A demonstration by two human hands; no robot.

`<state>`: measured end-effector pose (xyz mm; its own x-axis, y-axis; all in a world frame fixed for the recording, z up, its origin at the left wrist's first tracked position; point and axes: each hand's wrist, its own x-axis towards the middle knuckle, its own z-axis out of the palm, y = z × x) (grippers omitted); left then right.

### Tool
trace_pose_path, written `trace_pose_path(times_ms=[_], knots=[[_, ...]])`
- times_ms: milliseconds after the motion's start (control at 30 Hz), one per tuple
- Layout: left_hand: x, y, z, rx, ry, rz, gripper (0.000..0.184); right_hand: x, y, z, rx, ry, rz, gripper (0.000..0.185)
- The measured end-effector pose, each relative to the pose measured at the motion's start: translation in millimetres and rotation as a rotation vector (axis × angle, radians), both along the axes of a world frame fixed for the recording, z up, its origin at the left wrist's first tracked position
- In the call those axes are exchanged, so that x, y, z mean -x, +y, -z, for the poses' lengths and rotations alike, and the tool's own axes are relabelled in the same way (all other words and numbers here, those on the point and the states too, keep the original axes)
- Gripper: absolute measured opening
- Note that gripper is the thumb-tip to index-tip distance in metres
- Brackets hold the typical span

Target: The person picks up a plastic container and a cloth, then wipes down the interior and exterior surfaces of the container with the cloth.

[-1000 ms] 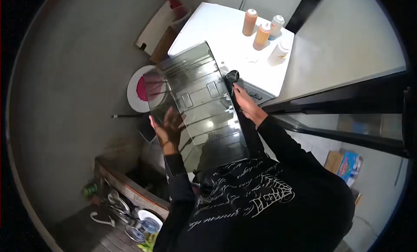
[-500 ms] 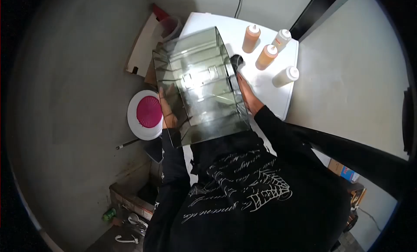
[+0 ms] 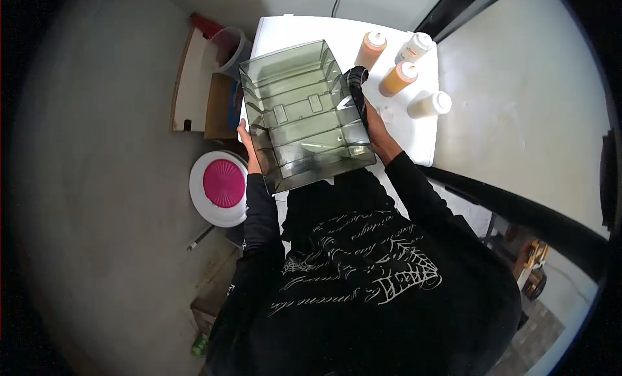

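A smoky, see-through plastic drawer with ridges across its floor is held up over the near side of the white table, its open top toward me. My left hand grips its left wall, with part of the fingers behind it. On the other side my right hand supports the right wall; its fingertips are hidden. A dark cloth is bunched between that hand and the drawer, close to the upper right wall.
Several squeeze bottles stand on the white table at the back right. Left of the table are a clear tub, a cardboard box and a white bucket with a pink disc on top. Walls rise on both sides.
The drawer has tilted so its inside shows more plainly, and its near edge has risen away from my lap. More of the dark cloth shows by my right hand.
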<state>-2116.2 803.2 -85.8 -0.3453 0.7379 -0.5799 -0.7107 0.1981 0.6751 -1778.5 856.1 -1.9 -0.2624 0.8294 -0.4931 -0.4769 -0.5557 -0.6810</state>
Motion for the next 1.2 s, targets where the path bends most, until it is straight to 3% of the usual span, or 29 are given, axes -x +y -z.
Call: trace_pose_path(times_ms=[100, 167, 233, 267, 300, 367, 400, 433, 500, 533, 567, 600, 633, 700, 733, 767, 833, 867, 967, 1100, 1167, 1200], knots=[[3.9, 6.1, -2.7, -0.015, -0.097, 0.07, 0.066, 5.6, -11.3, -7.6, -0.157, -0.06, 0.062, 0.059], [13.9, 5.5, 4.4, 0.057, -0.176, 0.093, 0.061, 18.0, -22.6, -42.2, -0.057, -0.127, 0.149, 0.059], [27.7, 10.6, 42.0, -0.164, -0.089, 0.167, 0.063, 17.7, -24.8, -47.4, -0.173, -0.244, 0.001, 0.066], [31.6, 10.1, 45.5, -0.17, 0.04, 0.153, 0.053, 23.5, -28.7, -48.4, -0.187, -0.259, 0.039, 0.068], [36.5, 10.0, 48.3, -0.177, 0.03, 0.172, 0.053, 27.8, -32.5, -45.0, -0.191, -0.269, 0.058, 0.068], [44.1, 13.9, 53.7, -0.163, -0.139, 0.2, 0.046, 31.8, -33.0, -41.7, -0.271, -0.566, 0.045, 0.062], [44.5, 11.2, 56.3, -0.254, 0.002, 0.277, 0.045, 26.1, -32.4, -40.1, -0.338, -0.591, 0.01, 0.059], [38.4, 13.5, 44.6, -0.263, 0.011, 0.294, 0.045, 20.5, -29.2, -32.9, -0.343, -0.585, 0.03, 0.059], [26.0, 14.8, 2.8, -0.103, 0.047, 0.218, 0.051, 19.3, -25.5, -15.8, -0.493, -0.99, 0.013, 0.062], [24.3, 15.0, -17.6, -0.067, -0.004, 0.212, 0.058, 22.3, -25.6, -21.4, -0.483, -0.995, 0.045, 0.062], [12.7, 12.5, -77.7, 0.04, 0.05, 0.219, 0.06, 29.2, -26.0, -36.1, -0.529, -1.242, -0.003, 0.058], [21.2, 13.9, -76.1, -0.116, 0.181, 0.273, 0.063, 34.6, -28.8, -48.6, -0.565, -1.492, -0.073, 0.054], [30.3, 14.4, -73.4, -0.272, 0.309, 0.317, 0.065, 39.2, -28.8, -56.2, -0.548, -1.503, -0.073, 0.054], [20.3, 13.1, -138.0, -0.197, 0.515, 0.424, 0.07, 48.5, -19.6, -66.2, -0.415, -1.702, -0.264, 0.04], [24.7, 24.5, -130.3, -0.306, 0.702, 0.519, 0.081, 50.3, -15.5, -69.7, -0.403, -1.739, -0.325, 0.03], [18.3, 24.3, -149.1, -0.287, 0.749, 0.601, 0.083, 49.3, -10.9, -72.0, -0.396, -1.773, -0.415, 0.033], [14.4, 34.9, -124.1, -0.471, 1.387, 0.624, 0.081, 54.6, 2.3, -76.9, -0.285, -1.794, -0.535, 0.034], [7.1, 36.8, -123.6, -0.437, 1.48, 0.633, 0.08, 56.5, 7.8, -79.0, -0.293, -1.808, -0.526, 0.034], [-2.5, 27.7, -134.9, -0.179, 1.477, 0.807, 0.079, 56.6, 11.0, -82.3, -0.213, -1.839, -0.63, 0.036], [0.8, 31.2, -113.7, -0.265, 1.657, 0.735, 0.073, 50.1, 14.4, -69.2, -0.214, -1.746, -0.614, 0.044], [-5.2, 28.9, -121.0, -0.077, 1.602, 0.755, 0.072, 41.1, 4.0, -56.3, -0.593, -1.589, -0.265, 0.048], [-5.4, 30.6, -112.1, -0.083, 1.623, 0.719, 0.071, 35.4, 2.7, -51.8, -0.605, -1.456, -0.213, 0.053]])
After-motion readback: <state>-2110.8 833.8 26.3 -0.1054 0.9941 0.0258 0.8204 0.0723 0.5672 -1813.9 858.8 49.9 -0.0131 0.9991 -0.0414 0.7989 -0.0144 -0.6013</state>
